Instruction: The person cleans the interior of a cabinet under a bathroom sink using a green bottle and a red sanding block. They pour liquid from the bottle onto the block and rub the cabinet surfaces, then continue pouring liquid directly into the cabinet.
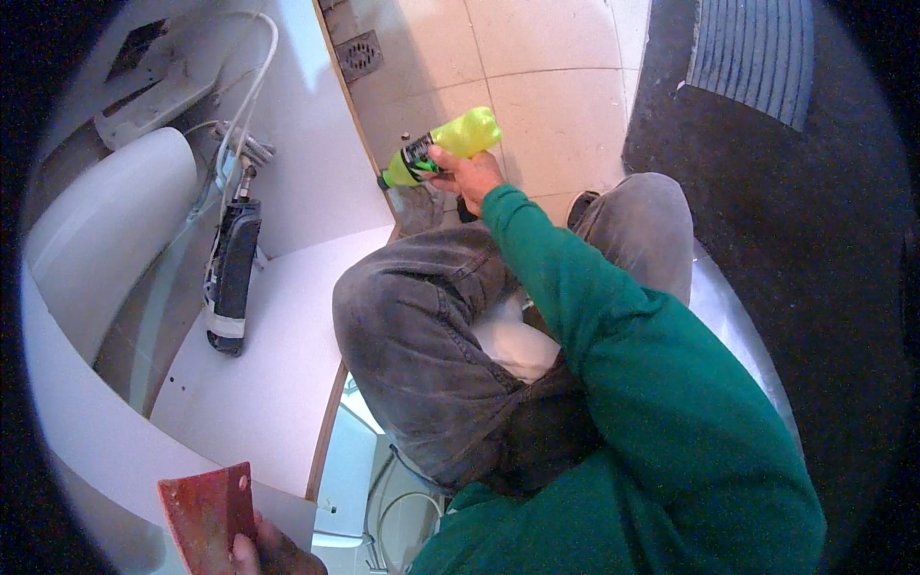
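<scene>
My right hand [474, 176], at the end of an outstretched green sleeve, is closed around a clear plastic bottle [468, 132]. Yellow-green liquid fills the bottle, which has a dark label and a black cap. It is tipped nearly on its side, cap to the left, close to the edge of a white panel [297, 125]. Down at the lower left, my left hand [273, 550] grips a flat reddish piece [206, 513] with small holes near its corner. Part of that hand is cut off by the picture's lower edge.
A black hand tool [235, 264] with an air hose lies on the white board [278, 335] to the left. Behind it stands a white curved piece [120, 230]. Tiles [556, 105] with a drain [359, 57] lie ahead; a grey ribbed strip [752, 57] is at right.
</scene>
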### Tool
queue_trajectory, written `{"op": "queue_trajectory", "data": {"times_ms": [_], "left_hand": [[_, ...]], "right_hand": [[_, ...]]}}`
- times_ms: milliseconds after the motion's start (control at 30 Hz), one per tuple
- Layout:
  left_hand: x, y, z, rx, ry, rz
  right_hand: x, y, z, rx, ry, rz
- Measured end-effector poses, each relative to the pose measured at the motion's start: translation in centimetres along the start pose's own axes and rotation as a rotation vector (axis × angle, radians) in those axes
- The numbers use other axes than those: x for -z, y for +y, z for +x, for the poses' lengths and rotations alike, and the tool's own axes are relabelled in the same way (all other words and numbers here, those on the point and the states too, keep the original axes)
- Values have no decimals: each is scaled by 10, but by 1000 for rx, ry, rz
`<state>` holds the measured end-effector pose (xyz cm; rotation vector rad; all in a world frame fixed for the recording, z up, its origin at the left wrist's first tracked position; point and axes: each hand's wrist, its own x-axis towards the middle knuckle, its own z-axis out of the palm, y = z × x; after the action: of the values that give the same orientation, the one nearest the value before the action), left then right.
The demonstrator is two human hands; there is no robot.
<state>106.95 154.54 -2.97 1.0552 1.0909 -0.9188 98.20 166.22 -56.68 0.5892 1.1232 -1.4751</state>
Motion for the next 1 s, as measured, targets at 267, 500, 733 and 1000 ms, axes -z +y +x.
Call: {"op": "queue_trajectory", "data": {"times_ms": [267, 500, 733, 1000], "left_hand": [[-6, 52, 19, -658, -726, 2001], [-11, 64, 15, -1578, -1158, 2780], [-1, 41, 24, -1369, -1073, 2503], [-13, 65, 26, -1826, -1235, 2815]], "right_hand": [[-11, -2, -9, 79, 23, -60], [-12, -11, -1, 392, 122, -384], [-5, 4, -1, 404, 148, -415], [-15, 7, -31, 138, 115, -110]]}}
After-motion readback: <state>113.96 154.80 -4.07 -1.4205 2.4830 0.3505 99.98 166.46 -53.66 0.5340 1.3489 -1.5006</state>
